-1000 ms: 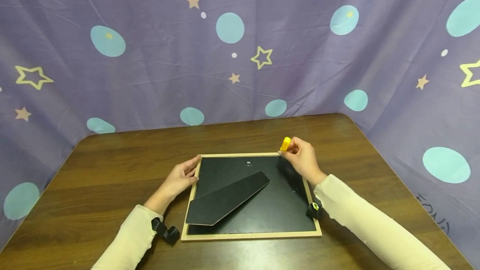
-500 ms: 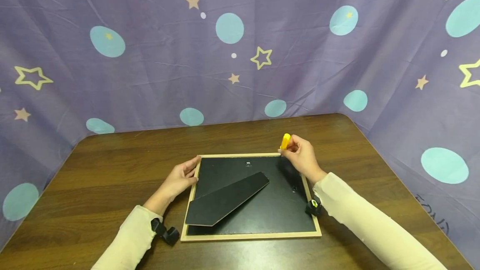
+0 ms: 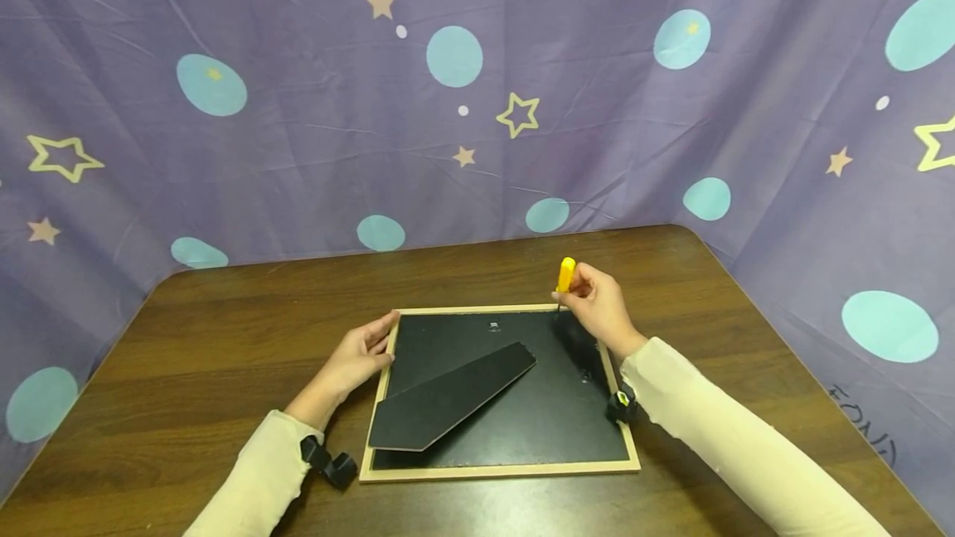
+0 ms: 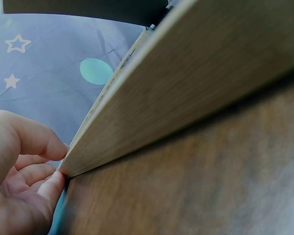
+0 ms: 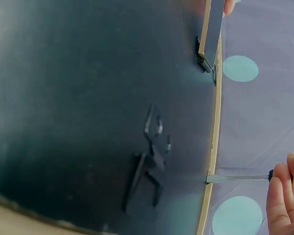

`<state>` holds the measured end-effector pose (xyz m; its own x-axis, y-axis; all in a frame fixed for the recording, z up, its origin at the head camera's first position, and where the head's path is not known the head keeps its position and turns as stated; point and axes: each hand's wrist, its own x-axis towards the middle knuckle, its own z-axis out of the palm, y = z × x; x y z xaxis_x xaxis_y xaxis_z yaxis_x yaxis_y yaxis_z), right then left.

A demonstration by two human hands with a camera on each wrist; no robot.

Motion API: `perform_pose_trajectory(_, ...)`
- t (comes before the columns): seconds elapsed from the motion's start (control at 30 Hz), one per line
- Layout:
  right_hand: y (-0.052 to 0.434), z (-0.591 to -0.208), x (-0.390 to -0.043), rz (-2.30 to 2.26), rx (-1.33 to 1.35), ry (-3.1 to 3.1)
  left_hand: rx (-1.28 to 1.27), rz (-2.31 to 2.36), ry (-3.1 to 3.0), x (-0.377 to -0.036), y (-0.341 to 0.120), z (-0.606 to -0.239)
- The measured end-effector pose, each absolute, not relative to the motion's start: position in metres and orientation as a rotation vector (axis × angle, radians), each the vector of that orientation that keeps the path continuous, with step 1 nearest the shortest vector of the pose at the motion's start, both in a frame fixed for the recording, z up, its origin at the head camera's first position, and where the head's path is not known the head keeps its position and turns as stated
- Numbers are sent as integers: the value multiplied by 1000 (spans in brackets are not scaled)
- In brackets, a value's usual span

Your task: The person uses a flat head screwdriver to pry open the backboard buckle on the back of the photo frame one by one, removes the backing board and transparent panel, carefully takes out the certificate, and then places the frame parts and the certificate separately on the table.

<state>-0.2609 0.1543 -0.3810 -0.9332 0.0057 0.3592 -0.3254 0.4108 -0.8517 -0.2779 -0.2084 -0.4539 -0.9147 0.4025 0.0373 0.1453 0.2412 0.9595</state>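
A wood-edged picture frame (image 3: pixel 500 468) lies face down on the brown table (image 3: pixel 224 330), its black backing (image 3: pixel 552 413) up and its black easel stand (image 3: pixel 448 396) folded out across it. My right hand (image 3: pixel 597 309) grips a yellow-handled screwdriver (image 3: pixel 565 273); its metal blade (image 5: pixel 235 178) meets the frame's far edge near the top right corner (image 5: pixel 209 180). My left hand (image 3: pixel 358 355) rests against the frame's left edge, fingers (image 4: pixel 34 142) pressed on the wood rim (image 4: pixel 152 107). A small metal hanger (image 5: pixel 154 142) sits on the backing.
A purple cloth (image 3: pixel 313 123) with stars and teal dots hangs behind and to both sides of the table. Bare wood surrounds the frame. Small black wrist cameras (image 3: pixel 332 464) sit on both cream sleeves (image 3: pixel 716 429).
My right hand has tilted the screwdriver handle upward, from low and slanted to nearly upright. The left hand and the frame have stayed put.
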Motion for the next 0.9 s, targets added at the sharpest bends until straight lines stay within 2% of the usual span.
perform_pose_trajectory(0.13,155,-383,-264,1530,281,-2373,512,1737,2290,-278,-208,-454)
perform_pose_trajectory(0.37,168,-414,-274,1568,266,-2360,504,1746,2301,-278,-208,-455)
perform_pose_trajectory(0.9,188,-430,-253,1651,198,-2305,494,1740,2325,-279,-208,-457)
